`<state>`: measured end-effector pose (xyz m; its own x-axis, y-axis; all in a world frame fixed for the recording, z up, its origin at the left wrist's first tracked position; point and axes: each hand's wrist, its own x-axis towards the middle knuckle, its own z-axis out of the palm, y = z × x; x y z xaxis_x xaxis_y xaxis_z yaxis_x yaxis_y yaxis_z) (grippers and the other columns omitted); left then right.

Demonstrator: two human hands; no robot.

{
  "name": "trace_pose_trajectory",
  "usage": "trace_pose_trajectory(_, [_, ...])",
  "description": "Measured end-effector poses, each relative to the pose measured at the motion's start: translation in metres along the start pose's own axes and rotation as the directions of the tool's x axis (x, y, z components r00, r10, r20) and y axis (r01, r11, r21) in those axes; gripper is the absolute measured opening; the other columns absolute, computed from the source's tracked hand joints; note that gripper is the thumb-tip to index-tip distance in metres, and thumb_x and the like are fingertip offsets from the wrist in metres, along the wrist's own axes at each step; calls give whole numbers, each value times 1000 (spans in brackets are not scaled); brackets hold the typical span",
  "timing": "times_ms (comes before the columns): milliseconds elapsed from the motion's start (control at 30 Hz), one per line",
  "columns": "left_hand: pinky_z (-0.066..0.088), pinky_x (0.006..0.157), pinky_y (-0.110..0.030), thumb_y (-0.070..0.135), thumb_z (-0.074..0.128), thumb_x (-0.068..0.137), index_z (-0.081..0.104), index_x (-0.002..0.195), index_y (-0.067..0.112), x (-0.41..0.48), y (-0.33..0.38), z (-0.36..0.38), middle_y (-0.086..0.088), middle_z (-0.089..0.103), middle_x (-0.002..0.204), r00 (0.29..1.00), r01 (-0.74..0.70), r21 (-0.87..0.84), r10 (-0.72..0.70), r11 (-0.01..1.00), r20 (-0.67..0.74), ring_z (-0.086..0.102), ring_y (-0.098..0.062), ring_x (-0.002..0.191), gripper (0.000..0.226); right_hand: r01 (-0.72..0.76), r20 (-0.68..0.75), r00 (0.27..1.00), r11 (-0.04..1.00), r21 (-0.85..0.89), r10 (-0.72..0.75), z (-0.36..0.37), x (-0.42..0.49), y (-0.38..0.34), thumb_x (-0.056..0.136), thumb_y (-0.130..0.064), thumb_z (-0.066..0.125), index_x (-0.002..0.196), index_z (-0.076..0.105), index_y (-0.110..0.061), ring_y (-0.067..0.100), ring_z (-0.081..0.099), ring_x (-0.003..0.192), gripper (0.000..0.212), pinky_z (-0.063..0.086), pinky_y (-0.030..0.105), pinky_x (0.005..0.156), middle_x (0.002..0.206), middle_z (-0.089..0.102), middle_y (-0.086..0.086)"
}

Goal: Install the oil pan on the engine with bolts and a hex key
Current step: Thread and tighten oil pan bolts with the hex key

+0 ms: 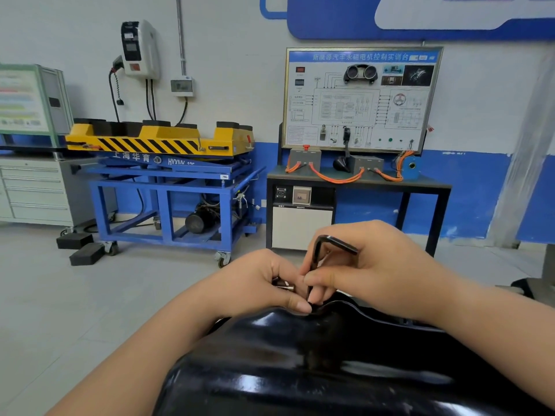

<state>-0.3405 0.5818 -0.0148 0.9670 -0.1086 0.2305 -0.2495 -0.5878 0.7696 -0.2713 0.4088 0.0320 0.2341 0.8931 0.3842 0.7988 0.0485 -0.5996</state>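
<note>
Oil pan (300, 370) looks seated; right hand (378, 265) fingers grip hex key (339, 243), tip at far rim; left hand (255, 280) fingers hold spare bolts (285, 285), so fastening is probably unfinished.

Glossy black oil pan (330, 355); matt hex key (322, 244)

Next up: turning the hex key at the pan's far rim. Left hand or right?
Right. The right hand grips the hex key, whose long leg points down at the far rim of the oil pan. The left hand is holding spare bolts, with its thumb beside the key's tip.
</note>
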Motion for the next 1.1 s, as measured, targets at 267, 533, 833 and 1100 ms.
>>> trace_pose_trajectory(267, [41, 69, -13, 10, 75, 74, 68, 60, 36, -2, 0, 1, 17, 60, 61, 1000, -14, 25, 15, 1000, -21, 53, 4, 64, 30, -2, 24, 1000, 997, 73, 0, -1, -2, 1, 90, 4, 56, 95, 64, -11, 19, 71, 70, 18, 58, 29, 71, 83, 70, 12])
trace_pose_trajectory(533, [41, 67, -23, 12, 75, 74, 65, 58, 38, -1, -3, -1, 8, 57, 61, 999, -30, 21, 30, 999, -14, 48, -5, 60, 32, 44, 50, 998, 994, -101, -39, -2, -2, -1, 88, 5, 58, 84, 69, -3, 0, 68, 66, 14, 54, 16, 66, 73, 71, 4])
trace_pose_trajectory(833, [15, 38, -16, 33, 58, 87, 70, 68, 20, -8, -11, -3, 11, 36, 47, 988, 2, -376, -60, 927, -142, 22, -3, 39, 26, 113, 30, 993, 979, -167, -110, -2, -3, -2, 79, -3, 73, 78, 66, -6, 3, 67, 65, 8, 55, 22, 66, 69, 69, -2])
trace_pose_trajectory(1100, [30, 45, -14, 16, 54, 93, 70, 69, 32, -19, 2, 0, 9, 41, 48, 980, 12, -139, -39, 990, -195, 35, -5, 42, 33, 96, 63, 994, 970, -224, -84, -2, -2, -1, 88, -9, 63, 82, 60, -18, 4, 67, 67, 11, 53, 21, 68, 68, 69, 0])
